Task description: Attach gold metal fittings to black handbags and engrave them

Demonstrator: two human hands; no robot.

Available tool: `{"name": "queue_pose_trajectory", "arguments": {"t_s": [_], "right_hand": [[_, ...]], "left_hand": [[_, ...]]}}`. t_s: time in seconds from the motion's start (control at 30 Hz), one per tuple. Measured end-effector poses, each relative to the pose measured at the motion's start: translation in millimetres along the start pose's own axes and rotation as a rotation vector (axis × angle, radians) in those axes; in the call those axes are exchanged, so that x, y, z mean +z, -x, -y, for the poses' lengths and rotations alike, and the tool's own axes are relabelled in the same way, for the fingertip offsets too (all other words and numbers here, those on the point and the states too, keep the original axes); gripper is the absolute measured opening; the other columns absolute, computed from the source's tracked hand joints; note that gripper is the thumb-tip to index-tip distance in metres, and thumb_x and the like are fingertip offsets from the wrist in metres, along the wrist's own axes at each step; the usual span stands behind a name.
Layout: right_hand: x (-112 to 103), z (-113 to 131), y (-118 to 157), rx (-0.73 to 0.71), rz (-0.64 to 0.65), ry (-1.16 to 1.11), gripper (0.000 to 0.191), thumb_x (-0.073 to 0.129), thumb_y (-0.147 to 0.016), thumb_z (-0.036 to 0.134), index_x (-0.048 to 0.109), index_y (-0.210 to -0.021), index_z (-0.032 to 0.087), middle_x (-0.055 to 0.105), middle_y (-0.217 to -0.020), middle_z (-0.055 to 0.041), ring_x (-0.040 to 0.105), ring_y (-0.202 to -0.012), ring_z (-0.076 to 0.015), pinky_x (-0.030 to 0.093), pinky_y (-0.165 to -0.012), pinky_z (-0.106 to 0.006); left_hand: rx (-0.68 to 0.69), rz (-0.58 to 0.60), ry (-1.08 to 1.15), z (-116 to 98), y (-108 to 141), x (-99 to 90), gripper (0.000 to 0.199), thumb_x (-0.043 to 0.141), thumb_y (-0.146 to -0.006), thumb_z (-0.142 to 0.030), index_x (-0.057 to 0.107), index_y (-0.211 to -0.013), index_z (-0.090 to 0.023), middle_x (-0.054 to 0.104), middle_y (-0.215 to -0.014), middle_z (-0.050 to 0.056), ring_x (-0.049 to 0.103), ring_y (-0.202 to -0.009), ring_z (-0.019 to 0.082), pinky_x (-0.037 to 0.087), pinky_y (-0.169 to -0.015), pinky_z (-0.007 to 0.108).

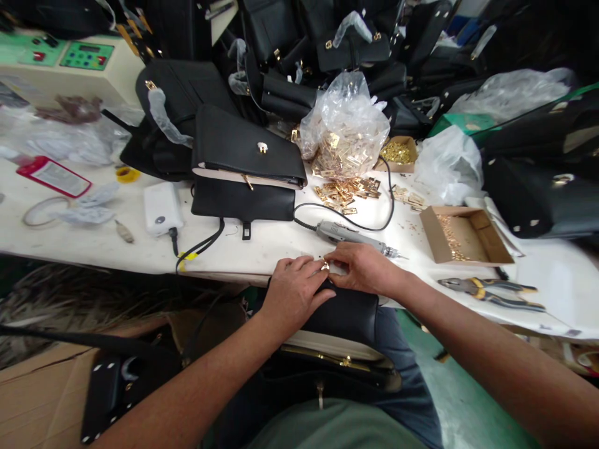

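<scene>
A black bag (349,312) with a cream lining lies on my lap against the table's front edge. My left hand (294,290) rests on its top, fingers spread flat and thumb apart. At its fingertips is a small gold metal clasp (325,265). From the right, my right hand (358,268) pinches at the same clasp with thumb and index finger. Just beyond the hands, a grey electric screwdriver (350,237) lies on the table, its bit pointing right. Further down the bag, a gold fitting (345,362) shows at the opening.
Another black bag (248,149) stands behind on the white table (262,249). Gold plates (346,193) lie loose beside a plastic bag (346,131). Pliers (491,293) and a cardboard box (468,237) are at right. A white power bank (162,209) and a cable are at left.
</scene>
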State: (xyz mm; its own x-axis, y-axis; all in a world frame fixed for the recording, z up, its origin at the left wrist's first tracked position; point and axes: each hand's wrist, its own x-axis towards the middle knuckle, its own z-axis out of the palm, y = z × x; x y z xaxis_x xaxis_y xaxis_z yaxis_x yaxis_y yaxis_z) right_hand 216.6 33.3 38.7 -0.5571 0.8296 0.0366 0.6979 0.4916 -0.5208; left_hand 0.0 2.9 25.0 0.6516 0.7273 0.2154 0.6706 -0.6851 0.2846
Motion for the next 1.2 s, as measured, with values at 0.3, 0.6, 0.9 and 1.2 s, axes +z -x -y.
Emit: {"name": "queue_pose_trajectory", "arguments": {"t_s": [0.3,0.6,0.9,1.2], "right_hand": [[-31.2,-2.9,14.1,0.192,-0.296,0.173,0.025,0.061,-0.096,0.029,0.072,-0.118,0.021,0.072,-0.101,-0.008,0.067,-0.087,-0.0204,0.05,-0.075,-0.031],[-33.0,-25.2,-1.2,0.285,-0.1,0.395,0.029,0.062,-0.096,0.042,0.07,-0.115,0.021,0.07,-0.102,-0.009,0.064,-0.09,-0.0233,0.043,-0.07,-0.03],[-51.5,25.6,-7.5,0.265,-0.602,-1.011,0.041,0.054,-0.09,0.061,0.061,-0.101,0.022,0.066,-0.081,-0.0044,0.068,-0.076,-0.0227,0.057,-0.068,-0.037],[-3.6,46.2,-48.1,0.324,-0.881,-1.005,0.04,0.087,-0.072,0.051,0.063,-0.083,0.02,0.056,-0.053,0.0057,0.052,-0.044,-0.0115,0.049,-0.042,-0.025]], "left_hand": [[0.02,0.011,-0.047,-1.4,1.4,-2.0,0.032,0.067,-0.097,-0.044,0.066,-0.122,-0.024,0.068,-0.136,0.006,0.056,-0.126,0.028,0.04,-0.094,0.047],[0.011,0.001,-0.049,-2.6,2.5,-0.4,0.032,0.068,-0.096,-0.044,0.066,-0.121,-0.023,0.067,-0.137,0.005,0.056,-0.127,0.028,0.04,-0.095,0.047],[0.01,-0.002,-0.031,-2.5,2.1,-1.1,0.033,0.07,-0.095,-0.043,0.066,-0.12,-0.023,0.067,-0.136,0.005,0.056,-0.124,0.027,0.04,-0.093,0.047],[0.003,0.002,-0.035,-2.2,2.9,1.4,0.035,0.069,-0.096,-0.043,0.064,-0.124,-0.024,0.066,-0.138,0.006,0.055,-0.127,0.028,0.039,-0.096,0.048]]}}
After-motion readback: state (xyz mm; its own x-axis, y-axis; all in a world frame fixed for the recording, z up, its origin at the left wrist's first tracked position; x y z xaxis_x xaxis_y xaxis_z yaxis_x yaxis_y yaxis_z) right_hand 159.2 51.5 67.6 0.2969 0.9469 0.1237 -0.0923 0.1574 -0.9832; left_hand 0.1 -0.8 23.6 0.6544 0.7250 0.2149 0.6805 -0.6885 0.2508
